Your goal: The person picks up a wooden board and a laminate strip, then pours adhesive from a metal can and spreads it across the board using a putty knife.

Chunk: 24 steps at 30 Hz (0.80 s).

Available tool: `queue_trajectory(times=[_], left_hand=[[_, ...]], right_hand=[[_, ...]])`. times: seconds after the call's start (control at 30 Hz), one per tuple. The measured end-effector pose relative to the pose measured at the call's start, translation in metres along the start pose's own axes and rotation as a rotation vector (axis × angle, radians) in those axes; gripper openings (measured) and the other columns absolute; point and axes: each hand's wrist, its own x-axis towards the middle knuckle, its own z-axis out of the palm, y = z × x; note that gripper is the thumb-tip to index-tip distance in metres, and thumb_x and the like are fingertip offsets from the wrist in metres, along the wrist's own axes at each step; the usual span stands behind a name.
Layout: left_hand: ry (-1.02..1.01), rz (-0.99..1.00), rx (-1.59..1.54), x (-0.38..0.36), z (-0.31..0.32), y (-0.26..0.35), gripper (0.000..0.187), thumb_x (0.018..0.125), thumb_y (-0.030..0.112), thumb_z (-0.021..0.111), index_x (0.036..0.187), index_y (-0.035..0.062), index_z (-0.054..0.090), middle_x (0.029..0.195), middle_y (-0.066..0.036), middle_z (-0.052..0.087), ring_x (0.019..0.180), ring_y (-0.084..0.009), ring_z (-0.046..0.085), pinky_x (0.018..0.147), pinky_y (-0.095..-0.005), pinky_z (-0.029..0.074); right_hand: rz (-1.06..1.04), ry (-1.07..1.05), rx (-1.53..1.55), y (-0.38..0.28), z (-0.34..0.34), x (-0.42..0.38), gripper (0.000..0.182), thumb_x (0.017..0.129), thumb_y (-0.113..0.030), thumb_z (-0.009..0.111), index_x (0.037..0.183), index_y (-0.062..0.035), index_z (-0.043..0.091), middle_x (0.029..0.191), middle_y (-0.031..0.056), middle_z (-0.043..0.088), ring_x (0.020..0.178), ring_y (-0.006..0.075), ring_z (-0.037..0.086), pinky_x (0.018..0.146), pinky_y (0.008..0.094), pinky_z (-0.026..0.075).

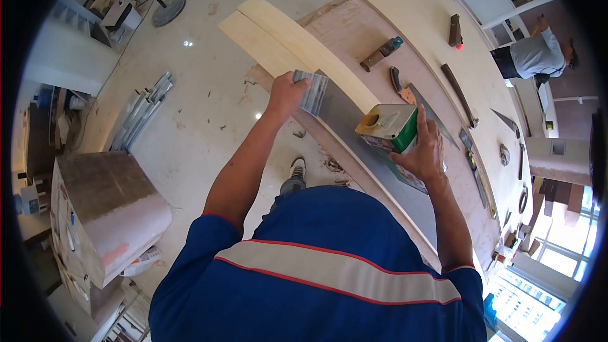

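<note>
My left hand (289, 96) is closed on a flat grey spreader (312, 92), which lies against the far end of a dark grey strip (343, 116). With my right hand (425, 147) I grip a rectangular metal can (391, 121), green and white, tilted over the same strip. Yellow-brown residue surrounds the can's round opening. Beyond the strip lie pale wooden boards (288, 35). Close to the can, a saw with an orange and black handle (403, 88) rests on the bench.
A hand plane (381, 54), another plane (455, 30), a hammer (458, 94) and a spirit level (472, 163) lie on the workbench sheet (405, 6). Another person (537, 54) stands at upper right. Metal profiles (144, 111) and a wooden box (107, 209) are at left.
</note>
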Motion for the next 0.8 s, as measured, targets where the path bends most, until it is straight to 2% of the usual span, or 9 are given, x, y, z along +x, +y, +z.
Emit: queue_trajectory(times=[0.03,0.13,0.23,0.33,0.43,0.53,0.63,0.73,0.8], left_hand=[[-0.028,-0.011,0.024,0.002,0.000,0.003,0.018,0.089,0.016,0.066,0.096,-0.0005,0.066,0.075,-0.005,0.064,0.059,-0.0111,0.058,0.050,-0.0299,0.046],[-0.103,0.035,-0.097,0.009,0.014,0.001,0.019,0.089,0.016,0.065,0.099,-0.0010,0.067,0.078,-0.006,0.066,0.059,-0.0119,0.059,0.052,-0.0307,0.047],[-0.223,-0.102,-0.285,0.006,0.037,0.009,0.020,0.090,0.015,0.065,0.103,0.0001,0.067,0.079,-0.006,0.067,0.061,-0.0125,0.060,0.052,-0.0307,0.047],[-0.315,-0.257,-0.165,0.000,0.049,0.030,0.021,0.089,0.017,0.066,0.105,0.0036,0.067,0.079,-0.004,0.068,0.060,-0.0124,0.060,0.051,-0.0308,0.044],[-0.379,-0.287,-0.065,-0.003,0.054,0.050,0.024,0.089,0.022,0.067,0.108,0.0071,0.067,0.079,-0.001,0.066,0.061,-0.0114,0.057,0.051,-0.0307,0.041],[-0.383,-0.287,-0.053,0.002,0.066,0.047,0.025,0.087,0.023,0.067,0.104,0.0038,0.066,0.076,-0.006,0.062,0.060,-0.0146,0.056,0.047,-0.0320,0.043],[-0.415,-0.304,-0.013,0.005,0.074,0.050,0.024,0.087,0.024,0.068,0.100,0.0050,0.065,0.077,-0.005,0.062,0.061,-0.0144,0.056,0.048,-0.0335,0.043],[-0.304,-0.348,-0.113,0.002,0.082,0.058,0.022,0.087,0.026,0.069,0.097,0.0064,0.065,0.077,-0.004,0.062,0.062,-0.0138,0.056,0.050,-0.0344,0.042],[-0.317,-0.326,-0.168,0.015,0.071,0.052,0.026,0.087,0.030,0.068,0.102,0.0089,0.065,0.078,-0.001,0.064,0.063,-0.0128,0.056,0.054,-0.0346,0.042]], right_hand=[[-0.003,0.002,0.001,0.000,0.000,0.000,0.132,0.045,-0.022,0.093,0.155,-0.0039,0.022,0.115,0.0203,0.055,0.106,0.0372,0.055,0.096,0.0451,0.046],[0.010,-0.005,-0.008,0.001,0.001,-0.001,0.132,0.045,-0.022,0.093,0.155,-0.0040,0.022,0.116,0.0207,0.055,0.107,0.0374,0.055,0.096,0.0450,0.046],[0.025,-0.024,-0.014,0.002,0.002,0.000,0.133,0.046,-0.023,0.093,0.156,-0.0042,0.020,0.116,0.0209,0.054,0.107,0.0374,0.055,0.097,0.0450,0.046],[0.026,-0.038,-0.014,0.004,0.003,0.001,0.133,0.046,-0.023,0.092,0.156,-0.0043,0.019,0.116,0.0208,0.054,0.107,0.0374,0.054,0.097,0.0450,0.045],[0.025,-0.040,-0.016,0.004,0.002,0.001,0.133,0.047,-0.023,0.092,0.156,-0.0045,0.019,0.117,0.0206,0.054,0.108,0.0376,0.054,0.098,0.0452,0.045],[0.016,-0.028,-0.012,0.004,0.001,0.000,0.132,0.047,-0.023,0.092,0.156,-0.0050,0.019,0.117,0.0206,0.053,0.109,0.0376,0.054,0.100,0.0453,0.044],[0.017,-0.015,0.021,0.002,-0.002,-0.001,0.132,0.047,-0.022,0.092,0.157,-0.0051,0.019,0.118,0.0206,0.053,0.110,0.0375,0.054,0.100,0.0450,0.044],[0.047,-0.016,0.062,0.000,-0.008,-0.002,0.132,0.047,-0.022,0.092,0.156,-0.0045,0.018,0.118,0.0207,0.053,0.110,0.0374,0.054,0.101,0.0447,0.044],[0.067,-0.023,0.077,-0.001,-0.012,-0.003,0.130,0.048,-0.023,0.091,0.156,-0.0034,0.020,0.119,0.0213,0.053,0.111,0.0377,0.054,0.100,0.0454,0.044]])
